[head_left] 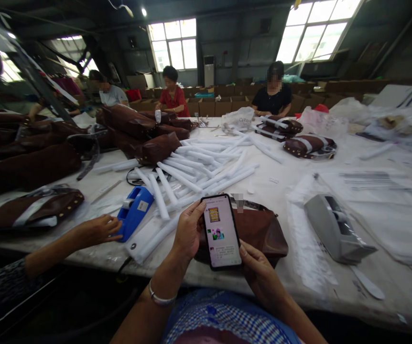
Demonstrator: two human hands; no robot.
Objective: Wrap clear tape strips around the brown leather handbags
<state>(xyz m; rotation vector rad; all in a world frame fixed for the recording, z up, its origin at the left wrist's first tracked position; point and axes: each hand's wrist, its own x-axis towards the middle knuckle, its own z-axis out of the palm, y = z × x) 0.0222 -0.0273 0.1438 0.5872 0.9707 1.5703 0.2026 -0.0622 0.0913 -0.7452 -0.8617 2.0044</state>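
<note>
A counter (281, 184) is carrying heaped white rolls (179, 177) and, up front, a brown bag (263, 231), over which the left hand (190, 227) and right hand (258, 265) are holding a phone (222, 234), each grip closing on opposite edges, apparently so the lit screen is facing up unblocked.

Both hands (189, 231) hold a phone (223, 239) — a brown bag (263, 229) behind it.

Windows (175, 52): we see panes glaring white.
Wall (242, 52): dim against that backlight.
Ceiling lamp (144, 11): small bright spot.
Phone (223, 253): glowing screen, small text unreadable to us.
Under the desk (399, 289): deep shadow.
Outer edges: stretched.
</note>
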